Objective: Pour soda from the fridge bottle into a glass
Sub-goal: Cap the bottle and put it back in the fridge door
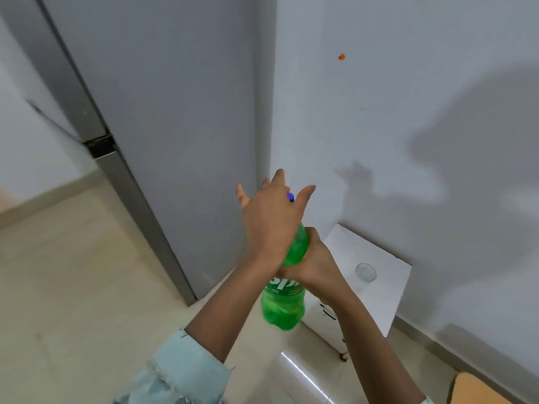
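Note:
A green soda bottle (284,307) with a blue cap (290,197) is held upright in the air in front of me. My right hand (316,262) grips it around the middle, above the label. Over the bottle's neck lies my left hand (271,220), fingers spread, with the cap peeking out between them. I cannot tell whether it presses on the cap. A clear empty glass (366,271) stands on a white box (390,290) to the right, against the wall and apart from both hands.
The grey fridge (175,112) stands with its doors closed just left of the bottle. A white wall (408,112) is behind the glass. A shiny white object (300,374) lies low in front, a brown cardboard corner (484,389) at the bottom right. Beige floor (73,272) spreads left.

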